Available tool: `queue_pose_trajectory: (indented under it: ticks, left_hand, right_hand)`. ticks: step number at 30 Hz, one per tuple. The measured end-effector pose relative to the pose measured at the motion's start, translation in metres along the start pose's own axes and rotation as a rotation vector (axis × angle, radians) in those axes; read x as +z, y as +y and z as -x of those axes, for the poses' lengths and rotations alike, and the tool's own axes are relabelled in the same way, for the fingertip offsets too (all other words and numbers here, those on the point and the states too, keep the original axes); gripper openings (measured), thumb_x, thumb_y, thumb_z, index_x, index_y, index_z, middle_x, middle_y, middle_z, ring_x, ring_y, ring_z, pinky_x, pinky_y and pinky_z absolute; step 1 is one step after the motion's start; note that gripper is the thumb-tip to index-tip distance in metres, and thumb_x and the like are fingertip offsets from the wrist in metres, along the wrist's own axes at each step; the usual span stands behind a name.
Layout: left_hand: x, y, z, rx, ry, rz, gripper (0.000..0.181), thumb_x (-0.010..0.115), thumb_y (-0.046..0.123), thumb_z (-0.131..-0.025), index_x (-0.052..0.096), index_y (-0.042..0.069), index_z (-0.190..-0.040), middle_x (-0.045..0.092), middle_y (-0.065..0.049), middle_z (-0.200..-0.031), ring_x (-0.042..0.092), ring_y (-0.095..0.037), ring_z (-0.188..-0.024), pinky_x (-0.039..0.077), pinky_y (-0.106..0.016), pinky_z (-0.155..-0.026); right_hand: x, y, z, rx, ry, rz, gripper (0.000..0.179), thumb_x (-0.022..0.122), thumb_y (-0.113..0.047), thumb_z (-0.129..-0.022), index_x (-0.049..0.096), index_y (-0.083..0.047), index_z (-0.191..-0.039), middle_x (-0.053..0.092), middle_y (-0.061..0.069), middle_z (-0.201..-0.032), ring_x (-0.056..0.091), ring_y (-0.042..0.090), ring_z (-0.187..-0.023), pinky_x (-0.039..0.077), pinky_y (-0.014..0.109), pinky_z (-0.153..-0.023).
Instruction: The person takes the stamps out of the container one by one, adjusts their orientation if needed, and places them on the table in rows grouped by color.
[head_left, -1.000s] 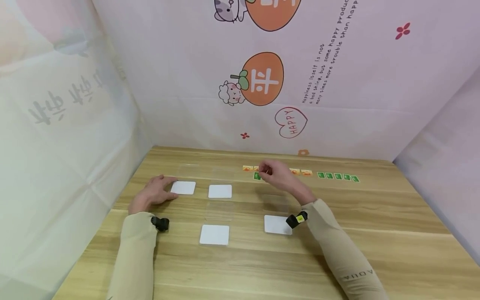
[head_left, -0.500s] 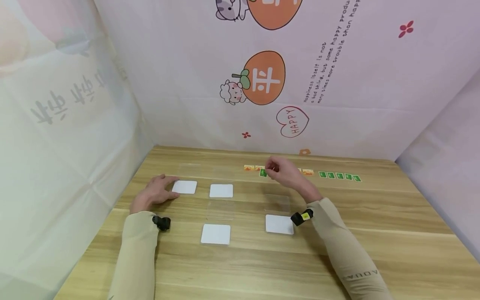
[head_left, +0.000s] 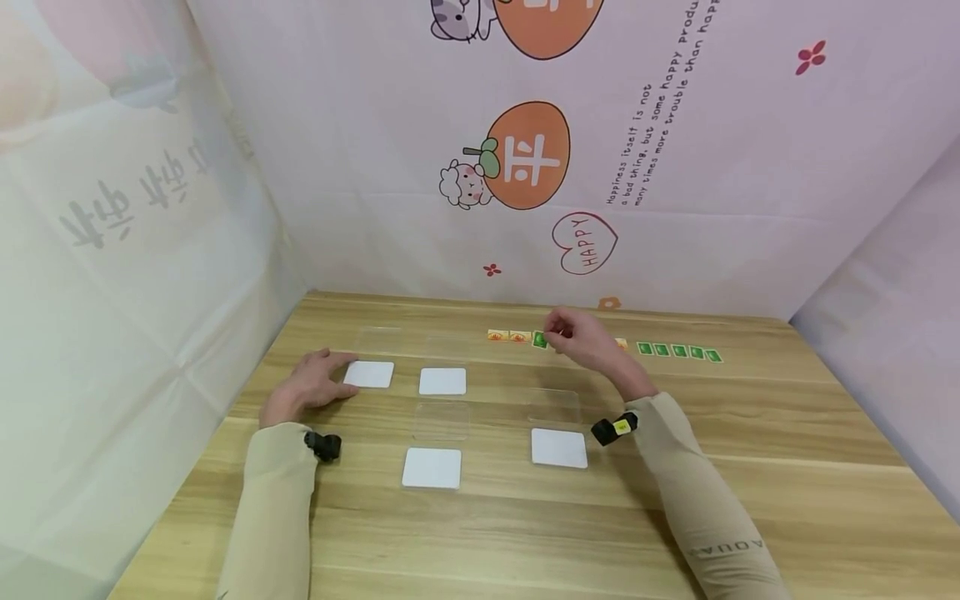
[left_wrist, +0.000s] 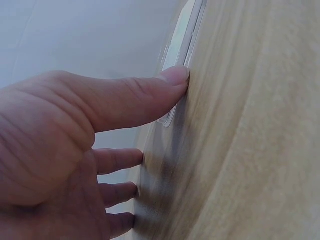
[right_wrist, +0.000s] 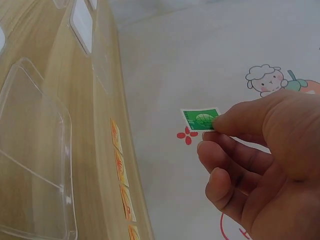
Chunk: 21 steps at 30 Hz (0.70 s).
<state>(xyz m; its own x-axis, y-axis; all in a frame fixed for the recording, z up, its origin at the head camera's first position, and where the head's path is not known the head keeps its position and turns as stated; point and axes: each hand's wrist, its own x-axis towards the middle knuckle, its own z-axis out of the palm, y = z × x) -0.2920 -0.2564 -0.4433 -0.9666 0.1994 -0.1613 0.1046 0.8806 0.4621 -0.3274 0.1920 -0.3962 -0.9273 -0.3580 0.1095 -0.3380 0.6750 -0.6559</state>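
Note:
My right hand (head_left: 588,340) is raised over the back of the table. It pinches a small green stamp (right_wrist: 202,119) with a white border between thumb and index finger; the other fingers are curled in. Below it lies a row of orange stamps (head_left: 519,337), partly covered by the hand. My left hand (head_left: 311,385) rests at the left end of a white card (head_left: 370,374), thumb and index finger at its edges. In the left wrist view the thumb touches the card's clear case (left_wrist: 169,117), and the other fingertips rest on the wooden table (left_wrist: 240,150).
To the right lies a row of several green stamps (head_left: 662,350). More white cards lie at centre (head_left: 442,382), front (head_left: 432,468) and right (head_left: 559,448). Clear plastic lids (head_left: 442,421) lie behind some cards. A printed cloth wall (head_left: 420,242) stands behind the table.
My right hand has moved right and slightly back with the green stamp, uncovering orange stamps on the left and covering others. The left hand has stayed at the white card.

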Motion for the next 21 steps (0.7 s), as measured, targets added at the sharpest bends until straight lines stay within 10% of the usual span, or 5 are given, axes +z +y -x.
queue_pose_trajectory:
  ticks: [21]
  left_hand:
    - [-0.001, 0.0, 0.002, -0.004, -0.002, -0.001, 0.064, 0.065, 0.032, -0.094, 0.041, 0.009, -0.149, 0.02, -0.036, -0.155, 0.017, -0.056, -0.141, 0.023, -0.07, -0.109]
  right_hand:
    - [-0.014, 0.021, 0.0, 0.055, 0.03, -0.047, 0.011, 0.058, -0.014, -0.098, 0.061, -0.008, -0.107, 0.062, 0.012, -0.095, 0.061, 0.033, -0.081, 0.05, 0.03, -0.062]
